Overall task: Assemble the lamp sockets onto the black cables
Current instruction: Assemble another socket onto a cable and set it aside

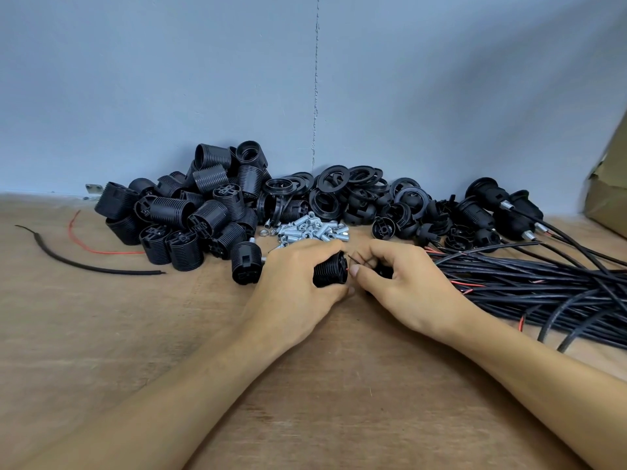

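Note:
My left hand (298, 279) grips a black ribbed lamp socket (330, 270) lying on its side at the table's middle. My right hand (403, 283) pinches thin wire ends (354, 258), one red, right at the socket's open end, and a small black part sits under its fingers. A thick bundle of black cables (529, 286) runs off to the right from that hand. Behind the hands lies a heap of socket bodies (190, 212), a heap of black rings and caps (359, 195), and a small pile of metal threaded tubes (305, 228).
Several sockets fitted on cables (502, 212) lie at the back right. A loose black cable scrap (84, 262) and a red wire (91, 247) lie on the wooden table (305, 385) at left. A cardboard box (607, 184) stands at the right edge. A grey wall closes the back.

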### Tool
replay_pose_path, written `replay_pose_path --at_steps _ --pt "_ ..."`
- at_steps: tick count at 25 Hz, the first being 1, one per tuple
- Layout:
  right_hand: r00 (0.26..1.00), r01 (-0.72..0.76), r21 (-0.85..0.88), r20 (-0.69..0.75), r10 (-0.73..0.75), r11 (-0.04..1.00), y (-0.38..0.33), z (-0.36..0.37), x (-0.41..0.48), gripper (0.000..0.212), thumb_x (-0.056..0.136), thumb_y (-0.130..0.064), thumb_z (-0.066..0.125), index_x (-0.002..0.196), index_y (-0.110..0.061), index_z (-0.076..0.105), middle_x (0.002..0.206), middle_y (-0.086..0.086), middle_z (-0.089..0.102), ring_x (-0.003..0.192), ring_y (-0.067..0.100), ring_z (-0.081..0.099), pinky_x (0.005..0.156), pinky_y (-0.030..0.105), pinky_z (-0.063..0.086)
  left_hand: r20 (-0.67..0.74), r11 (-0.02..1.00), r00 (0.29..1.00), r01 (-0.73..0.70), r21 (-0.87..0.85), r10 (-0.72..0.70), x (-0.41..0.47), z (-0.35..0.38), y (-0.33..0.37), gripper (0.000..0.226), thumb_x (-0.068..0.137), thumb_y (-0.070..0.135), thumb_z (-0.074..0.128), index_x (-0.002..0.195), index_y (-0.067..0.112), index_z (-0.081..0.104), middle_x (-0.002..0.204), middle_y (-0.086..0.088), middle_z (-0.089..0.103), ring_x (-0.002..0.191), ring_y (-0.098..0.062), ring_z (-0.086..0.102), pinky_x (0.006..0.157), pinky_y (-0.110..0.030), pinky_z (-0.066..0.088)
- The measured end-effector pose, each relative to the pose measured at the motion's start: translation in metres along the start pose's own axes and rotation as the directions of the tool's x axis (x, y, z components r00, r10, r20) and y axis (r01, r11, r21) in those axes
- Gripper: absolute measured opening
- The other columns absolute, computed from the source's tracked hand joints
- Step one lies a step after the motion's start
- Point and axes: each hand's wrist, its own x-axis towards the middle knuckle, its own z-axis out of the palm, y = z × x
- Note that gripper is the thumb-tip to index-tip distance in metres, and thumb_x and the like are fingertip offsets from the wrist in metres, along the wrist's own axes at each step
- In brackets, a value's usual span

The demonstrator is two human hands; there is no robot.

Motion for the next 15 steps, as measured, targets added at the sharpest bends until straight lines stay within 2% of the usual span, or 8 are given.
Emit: replay_pose_path --at_steps 4,8,12,15 --pt "1.000 0.012 -0.013 0.010 -0.012 1.000 -0.0005 0.0004 -0.0003 0.027 0.093 -0.008 0.064 0.072 -0.025 0.062 0.063 -0.022 0.064 0.064 -0.002 0.058 0.063 0.009 0.039 0.017 1.000 1.000 -0.007 0.006 0.007 -0.0002 -0.0001 0.0019 0.024 0.072 0.027 0.087 0.086 0.028 0.068 0.076 0.014 0.062 0.080 -0.007 0.059 0.069 -0.021 0.043" --pt "0.999 0.012 0.009 -0.035 -0.012 1.000 -0.0013 0.0012 -0.0010 0.023 0.093 -0.014 0.067 0.074 -0.027 0.067 0.070 -0.018 0.070 0.071 0.000 0.063 0.070 0.008 0.041 -0.041 0.997 0.997 0.062 -0.048 -0.064 -0.0012 -0.0023 0.0030 0.025 0.072 0.023 0.087 0.086 0.031 0.068 0.073 0.016 0.062 0.078 -0.001 0.058 0.065 -0.010 0.038" --pt "0.996 0.037 0.096 -0.079 -0.029 0.995 -0.0032 -0.0015 -0.0021 0.014 0.093 -0.017 0.067 0.081 -0.024 0.071 0.075 -0.015 0.072 0.078 0.002 0.065 0.076 0.010 0.042 -0.008 0.958 0.980 0.193 -0.214 -0.199 -0.0033 -0.0053 0.0033 0.035 0.075 0.024 0.087 0.095 0.041 0.063 0.089 0.023 0.068 0.084 0.001 0.065 0.072 -0.008 0.044" --pt "1.000 0.008 0.181 0.001 -0.008 0.983 -0.0037 -0.0036 -0.0012 0.012 0.096 -0.018 0.065 0.085 -0.023 0.070 0.080 -0.009 0.075 0.083 0.009 0.068 0.084 0.026 0.051 0.070 0.923 0.969 0.246 -0.296 -0.235 -0.0031 -0.0074 0.0010 0.036 0.079 0.026 0.085 0.098 0.042 0.060 0.093 0.019 0.070 0.086 -0.003 0.068 0.079 -0.020 0.051"
